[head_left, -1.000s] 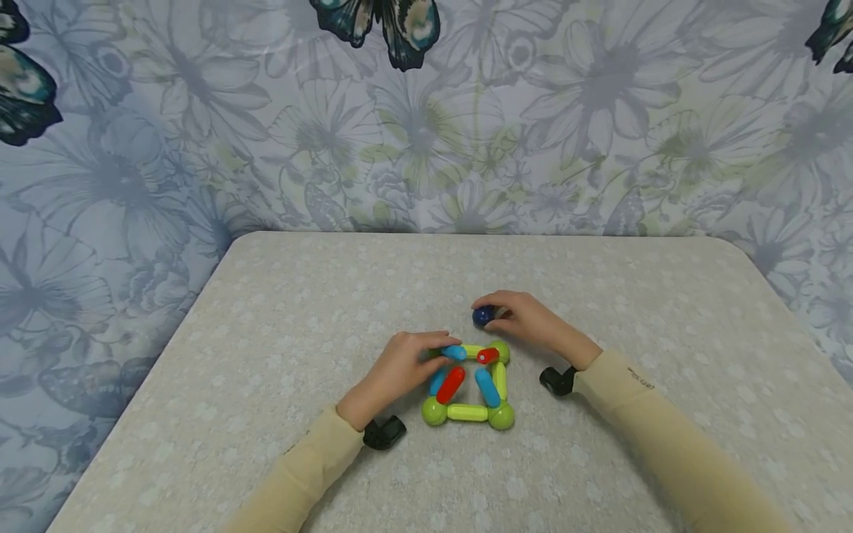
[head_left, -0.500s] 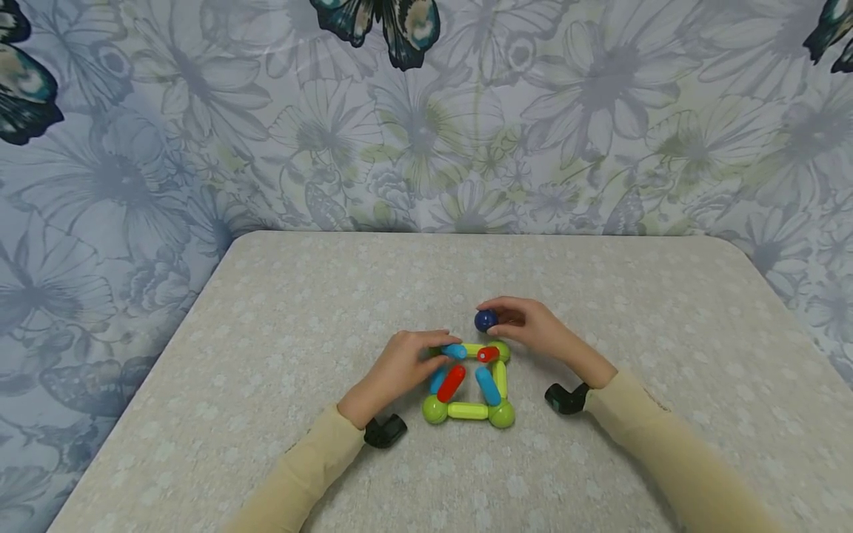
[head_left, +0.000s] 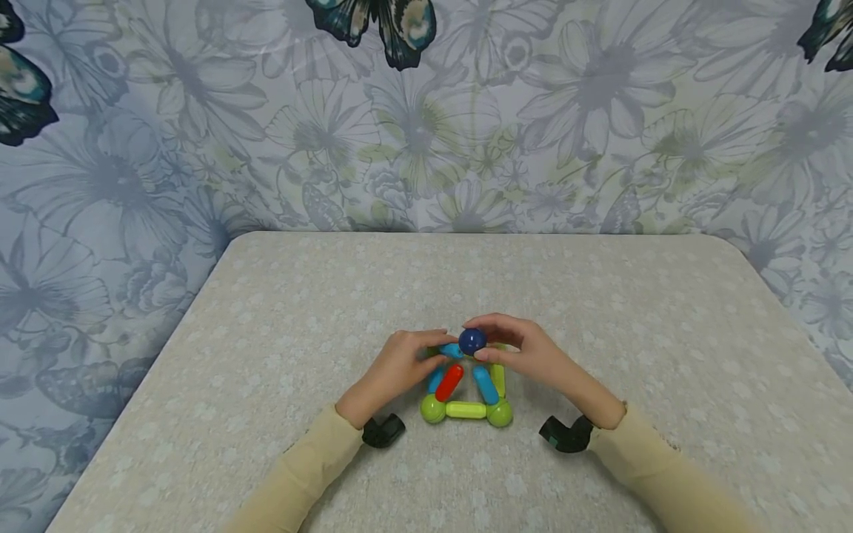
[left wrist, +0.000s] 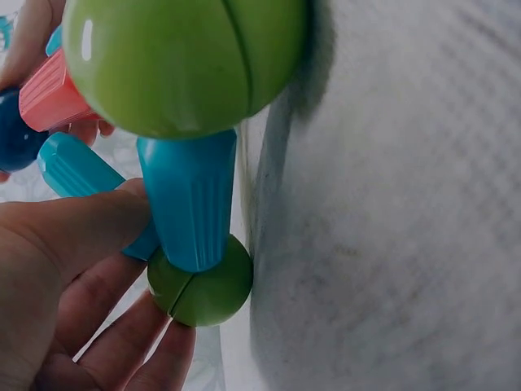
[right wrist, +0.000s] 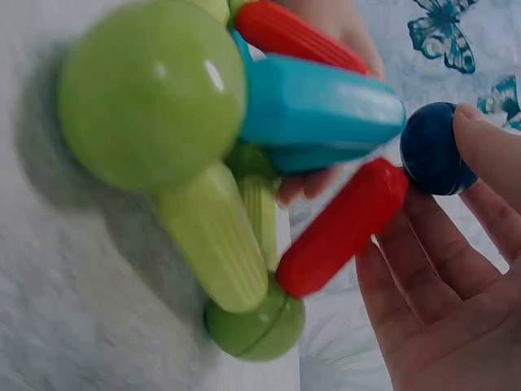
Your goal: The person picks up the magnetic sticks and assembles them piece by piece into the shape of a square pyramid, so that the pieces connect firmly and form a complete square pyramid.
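Observation:
My right hand [head_left: 533, 354] pinches a dark blue ball [head_left: 472, 341] between thumb and fingers, above the far side of a construction of sticks and balls. In the right wrist view the dark blue ball [right wrist: 431, 151] is close to the upper ends of a leaning blue stick [right wrist: 326, 104] and a red stick [right wrist: 346, 228]. With thumb and fingers, my left hand [head_left: 396, 360] holds the leaning blue stick [left wrist: 81, 167] by the far-left green ball [left wrist: 203, 285]. Green balls and sticks form the base, with sticks slanting inward and up from the corners.
The construction's near green stick [head_left: 466, 409] lies on the pale patterned tabletop [head_left: 320, 281]. Black wrist cameras [head_left: 384, 431] hang under both wrists, close to the table. A floral wall covering [head_left: 426, 133] stands behind the far table edge.
My right hand has brought the dark blue ball toward me and slightly left, from behind the construction to over its far side. My left hand has stayed in place.

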The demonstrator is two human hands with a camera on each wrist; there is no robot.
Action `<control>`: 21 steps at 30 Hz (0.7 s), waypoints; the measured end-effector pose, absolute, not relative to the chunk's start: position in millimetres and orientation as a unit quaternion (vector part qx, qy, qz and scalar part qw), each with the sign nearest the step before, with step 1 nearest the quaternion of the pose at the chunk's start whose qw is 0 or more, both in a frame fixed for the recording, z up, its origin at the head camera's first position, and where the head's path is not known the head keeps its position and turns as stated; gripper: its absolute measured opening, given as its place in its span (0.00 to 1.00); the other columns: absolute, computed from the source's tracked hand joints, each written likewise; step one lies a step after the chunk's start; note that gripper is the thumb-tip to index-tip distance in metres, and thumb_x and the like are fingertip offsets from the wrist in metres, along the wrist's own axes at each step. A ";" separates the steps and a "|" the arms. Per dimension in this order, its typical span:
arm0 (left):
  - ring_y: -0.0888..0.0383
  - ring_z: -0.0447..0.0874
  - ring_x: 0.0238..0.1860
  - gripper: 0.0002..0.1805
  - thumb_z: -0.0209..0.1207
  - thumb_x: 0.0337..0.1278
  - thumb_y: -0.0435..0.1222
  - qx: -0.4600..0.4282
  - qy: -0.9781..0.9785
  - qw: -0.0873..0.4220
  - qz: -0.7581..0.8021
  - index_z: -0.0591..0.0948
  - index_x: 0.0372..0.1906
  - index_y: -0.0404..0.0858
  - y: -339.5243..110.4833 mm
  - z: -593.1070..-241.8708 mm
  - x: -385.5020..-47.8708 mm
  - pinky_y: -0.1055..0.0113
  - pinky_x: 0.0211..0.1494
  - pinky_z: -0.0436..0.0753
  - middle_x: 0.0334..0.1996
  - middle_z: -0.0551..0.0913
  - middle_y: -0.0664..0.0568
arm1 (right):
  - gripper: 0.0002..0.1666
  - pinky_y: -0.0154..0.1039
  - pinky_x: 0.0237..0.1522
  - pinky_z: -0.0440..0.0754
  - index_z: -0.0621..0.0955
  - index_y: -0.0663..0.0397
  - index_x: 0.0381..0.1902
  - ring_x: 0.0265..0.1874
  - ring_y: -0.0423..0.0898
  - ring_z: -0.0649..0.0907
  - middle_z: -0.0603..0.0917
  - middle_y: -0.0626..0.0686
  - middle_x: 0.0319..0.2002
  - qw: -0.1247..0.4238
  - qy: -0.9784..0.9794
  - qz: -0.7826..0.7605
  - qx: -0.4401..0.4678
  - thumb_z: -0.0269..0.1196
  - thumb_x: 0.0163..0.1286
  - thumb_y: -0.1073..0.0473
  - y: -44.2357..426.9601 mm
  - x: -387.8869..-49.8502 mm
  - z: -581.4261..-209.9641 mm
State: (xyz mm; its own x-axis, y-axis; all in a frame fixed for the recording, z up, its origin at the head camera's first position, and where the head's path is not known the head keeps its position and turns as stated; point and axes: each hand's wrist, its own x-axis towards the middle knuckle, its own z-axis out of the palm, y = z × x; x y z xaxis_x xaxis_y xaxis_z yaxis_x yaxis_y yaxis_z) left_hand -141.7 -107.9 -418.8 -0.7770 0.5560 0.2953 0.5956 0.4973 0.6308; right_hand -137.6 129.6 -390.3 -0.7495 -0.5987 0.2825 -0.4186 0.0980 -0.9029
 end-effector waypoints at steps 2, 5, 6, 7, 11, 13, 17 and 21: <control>0.53 0.76 0.54 0.16 0.65 0.53 0.29 -0.335 -0.864 0.026 -0.376 0.83 0.50 0.38 -107.6 -419.1 -142.0 0.60 0.55 0.75 0.49 0.81 0.49 | 0.21 0.45 0.54 0.74 0.76 0.63 0.55 0.49 0.48 0.78 0.79 0.53 0.51 0.071 0.743 -0.565 -0.351 0.63 0.64 0.68 128.0 -133.7 -392.1; 0.54 0.77 0.53 0.16 0.65 0.53 0.29 -0.340 -0.860 0.025 -0.381 0.83 0.49 0.38 -107.5 -419.5 -141.6 0.61 0.55 0.75 0.48 0.82 0.49 | 0.22 0.47 0.54 0.74 0.76 0.62 0.55 0.48 0.47 0.78 0.79 0.52 0.52 0.061 0.753 -0.550 -0.356 0.63 0.63 0.67 126.8 -129.9 -394.2; 0.55 0.77 0.53 0.16 0.64 0.54 0.29 -0.341 -0.859 0.025 -0.382 0.83 0.50 0.38 -107.4 -419.5 -141.3 0.61 0.55 0.74 0.48 0.82 0.49 | 0.22 0.48 0.53 0.74 0.77 0.61 0.56 0.47 0.47 0.78 0.79 0.52 0.52 0.057 0.757 -0.544 -0.357 0.64 0.63 0.67 126.5 -128.6 -394.1; 0.55 0.77 0.52 0.16 0.64 0.54 0.29 -0.343 -0.857 0.025 -0.383 0.83 0.50 0.38 -107.5 -419.5 -141.1 0.62 0.55 0.74 0.48 0.82 0.49 | 0.22 0.48 0.52 0.74 0.77 0.60 0.56 0.45 0.46 0.78 0.79 0.51 0.52 0.054 0.761 -0.539 -0.358 0.64 0.63 0.67 126.3 -127.4 -393.9; 0.55 0.77 0.52 0.16 0.64 0.54 0.30 -0.348 -0.855 0.024 -0.385 0.82 0.49 0.38 -107.7 -418.9 -139.5 0.61 0.56 0.74 0.48 0.81 0.50 | 0.23 0.50 0.46 0.76 0.77 0.58 0.55 0.42 0.45 0.78 0.79 0.51 0.51 0.040 0.777 -0.514 -0.362 0.65 0.61 0.66 126.7 -123.2 -394.1; 0.54 0.76 0.53 0.16 0.64 0.54 0.30 -0.347 -0.854 0.020 -0.387 0.82 0.49 0.37 -107.8 -418.8 -139.0 0.60 0.57 0.73 0.48 0.81 0.49 | 0.24 0.52 0.44 0.76 0.77 0.59 0.55 0.42 0.46 0.78 0.80 0.52 0.51 0.034 0.780 -0.505 -0.368 0.66 0.60 0.67 126.9 -121.8 -395.2; 0.52 0.75 0.55 0.16 0.64 0.54 0.30 -0.346 -0.855 0.019 -0.386 0.82 0.49 0.37 -108.5 -419.1 -138.6 0.59 0.58 0.72 0.48 0.81 0.49 | 0.25 0.51 0.44 0.76 0.77 0.59 0.56 0.43 0.45 0.78 0.79 0.53 0.52 0.026 0.782 -0.493 -0.380 0.66 0.59 0.67 126.8 -120.0 -397.4; 0.52 0.75 0.55 0.16 0.65 0.53 0.30 -0.347 -0.855 0.023 -0.384 0.82 0.49 0.37 -108.3 -419.8 -138.4 0.59 0.58 0.72 0.48 0.81 0.49 | 0.28 0.48 0.46 0.77 0.76 0.56 0.58 0.44 0.44 0.78 0.78 0.50 0.53 0.015 0.785 -0.485 -0.385 0.67 0.59 0.65 127.1 -117.8 -400.5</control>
